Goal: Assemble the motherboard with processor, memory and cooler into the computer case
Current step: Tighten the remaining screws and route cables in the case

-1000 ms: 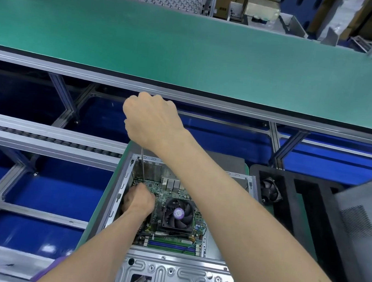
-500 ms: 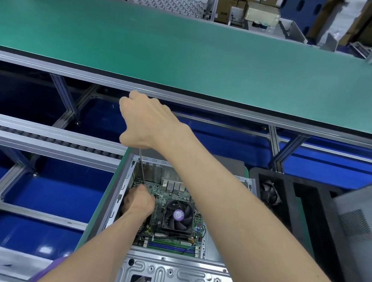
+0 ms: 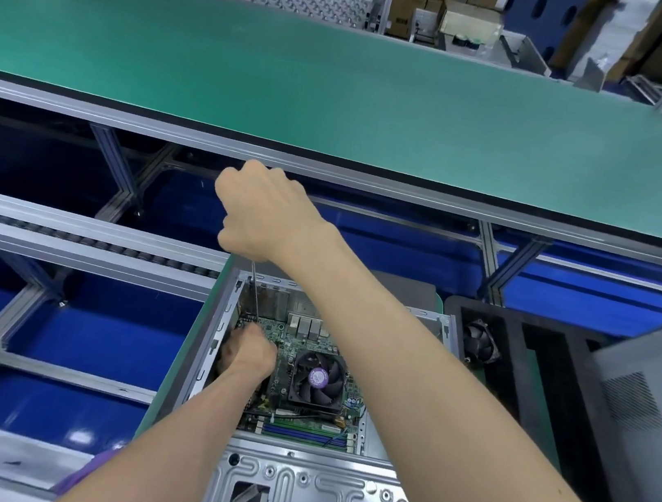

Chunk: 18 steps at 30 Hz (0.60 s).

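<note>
An open grey computer case (image 3: 220, 320) lies below me. Inside it sits the green motherboard (image 3: 310, 336) with a black cooler fan (image 3: 318, 378) and blue memory slots (image 3: 301, 435). My right hand (image 3: 266, 215) is raised above the case and grips the handle of a long screwdriver; its thin shaft (image 3: 254, 295) runs down to the board's far left corner. My left hand (image 3: 249, 352) is curled inside the case at the shaft's tip, beside the fan. What its fingers hold is hidden.
A green conveyor belt (image 3: 346, 81) runs across ahead. Blue bins (image 3: 94, 327) and an aluminium frame (image 3: 79, 230) lie to the left. A black foam tray (image 3: 539, 368) with a spare fan (image 3: 481, 342) is at right, beside a grey case panel (image 3: 646, 427).
My right hand has turned slightly on the screwdriver handle and shifted a little left. The left hand stays in place by the tip.
</note>
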Each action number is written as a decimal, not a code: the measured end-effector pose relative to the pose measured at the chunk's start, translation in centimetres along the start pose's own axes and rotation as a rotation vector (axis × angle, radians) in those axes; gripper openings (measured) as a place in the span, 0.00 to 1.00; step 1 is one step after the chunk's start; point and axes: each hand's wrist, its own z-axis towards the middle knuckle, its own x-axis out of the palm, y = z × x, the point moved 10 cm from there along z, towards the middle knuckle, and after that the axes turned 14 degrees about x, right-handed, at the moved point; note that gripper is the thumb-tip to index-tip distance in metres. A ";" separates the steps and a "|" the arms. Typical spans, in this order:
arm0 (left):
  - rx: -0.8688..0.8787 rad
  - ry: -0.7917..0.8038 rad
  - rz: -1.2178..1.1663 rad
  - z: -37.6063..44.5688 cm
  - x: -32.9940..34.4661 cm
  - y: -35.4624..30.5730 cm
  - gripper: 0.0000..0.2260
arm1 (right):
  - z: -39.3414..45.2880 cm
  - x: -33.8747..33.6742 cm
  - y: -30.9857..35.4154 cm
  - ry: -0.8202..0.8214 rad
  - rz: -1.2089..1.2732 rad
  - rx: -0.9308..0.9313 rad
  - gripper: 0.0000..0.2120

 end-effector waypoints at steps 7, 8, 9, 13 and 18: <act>0.000 -0.001 -0.003 -0.1 -0.2 -0.1 0.11 | 0.1 0.0 -0.2 0.057 -0.016 -0.004 0.11; -0.001 0.000 -0.002 -0.2 -0.1 -0.1 0.12 | -0.1 0.1 -0.2 0.098 0.012 -0.022 0.11; 0.001 0.001 -0.001 -0.1 -0.2 -0.2 0.12 | -0.1 0.0 -0.2 0.104 0.026 -0.027 0.10; 0.011 0.007 -0.001 -0.2 0.0 -0.2 0.10 | -0.1 -0.5 -1.1 -0.063 -0.060 0.059 0.12; 0.017 0.013 0.007 -0.3 -0.1 -0.4 0.09 | -0.3 -0.2 -1.3 0.038 0.009 0.021 0.11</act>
